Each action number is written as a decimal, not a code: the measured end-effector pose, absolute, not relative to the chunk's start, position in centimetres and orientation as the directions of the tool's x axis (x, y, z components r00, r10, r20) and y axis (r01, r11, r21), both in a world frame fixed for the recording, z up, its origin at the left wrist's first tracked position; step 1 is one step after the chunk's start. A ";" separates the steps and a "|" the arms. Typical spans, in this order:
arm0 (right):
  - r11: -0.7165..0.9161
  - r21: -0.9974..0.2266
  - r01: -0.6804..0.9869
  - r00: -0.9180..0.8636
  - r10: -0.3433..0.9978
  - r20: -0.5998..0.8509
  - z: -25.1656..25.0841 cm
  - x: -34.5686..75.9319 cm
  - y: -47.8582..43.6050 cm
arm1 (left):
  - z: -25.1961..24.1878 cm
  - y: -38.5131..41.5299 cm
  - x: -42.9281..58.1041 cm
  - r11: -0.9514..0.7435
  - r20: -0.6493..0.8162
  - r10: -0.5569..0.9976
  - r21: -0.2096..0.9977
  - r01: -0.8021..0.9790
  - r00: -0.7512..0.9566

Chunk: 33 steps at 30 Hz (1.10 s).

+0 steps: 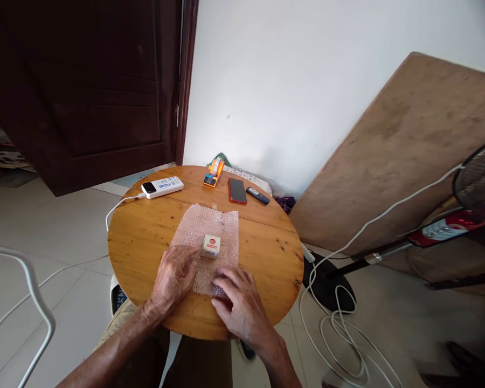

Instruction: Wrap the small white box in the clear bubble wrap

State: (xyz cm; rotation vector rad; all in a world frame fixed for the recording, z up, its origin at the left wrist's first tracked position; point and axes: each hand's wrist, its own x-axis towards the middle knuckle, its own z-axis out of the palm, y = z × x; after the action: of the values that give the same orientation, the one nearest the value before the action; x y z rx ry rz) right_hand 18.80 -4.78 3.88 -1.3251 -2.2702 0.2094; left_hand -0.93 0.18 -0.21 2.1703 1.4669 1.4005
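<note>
Neither of the 2 hands shows a firm grip: the left hand (pixel 173 274) lies with its fingers extended toward the small box (pixel 211 245), and whether the tips touch its side or stop just short I cannot tell. The right hand (pixel 239 302) has its fingers loosely bent and the thumb standing apart from them, over the near right corner of the bubble wrap (pixel 204 220); any pinch on the film is hidden beneath the fingers.

The box sits flat on the wrap, printed top up, a little ahead of and between the 2 hands. It looks like thin card, so it should be light and fairly stiff, though hard squeezing could dent the walls; its contents are out of sight. The 2 opposite side walls look the best hold, with fingertips low and pressure gentle. The wrap should be soft, springy and rather slippery, better taken by an edge or a near corner than by its middle.

Beneath lies the round wooden table (pixel 270 253). Beyond the wrap stand an orange tape dispenser (pixel 214 171), a red-edged phone (pixel 237 191) and a small dark device (pixel 257 195); toward the far left lies a white device (pixel 163 186) with a white cable (pixel 120 203) plugged in.
</note>
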 end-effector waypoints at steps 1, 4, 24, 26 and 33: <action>0.522 -0.330 0.786 -0.411 0.841 0.351 3.5 18.5 -4.8 | -0.2 0.2 -0.9 -0.503 0.602 0.795 0.582 0.638 0.078; 0.545 -0.235 0.805 -0.417 0.800 0.431 2.6 17.9 -4.6 | 0.0 0.1 -0.9 -0.516 0.620 0.780 0.565 0.643 0.081; 0.516 -0.098 0.851 -0.449 0.811 0.375 2.7 18.1 -5.8 | 1.6 -0.3 -0.9 -0.558 0.677 0.733 0.552 0.620 0.057; 0.504 -0.113 0.856 -0.427 0.813 0.395 2.3 17.9 -5.6 | 1.5 -0.3 -0.9 -0.568 0.679 0.731 0.551 0.611 0.068; 0.480 -0.277 0.832 -0.345 0.840 0.418 3.6 18.4 -4.6 | 2.2 -0.8 -1.3 -0.633 0.656 0.721 0.492 0.598 0.223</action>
State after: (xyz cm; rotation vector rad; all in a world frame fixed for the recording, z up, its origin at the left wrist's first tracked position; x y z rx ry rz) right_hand 18.44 -4.65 3.64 -1.3815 -2.2215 0.0202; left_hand -1.27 -0.81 2.17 2.3477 1.2756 1.3792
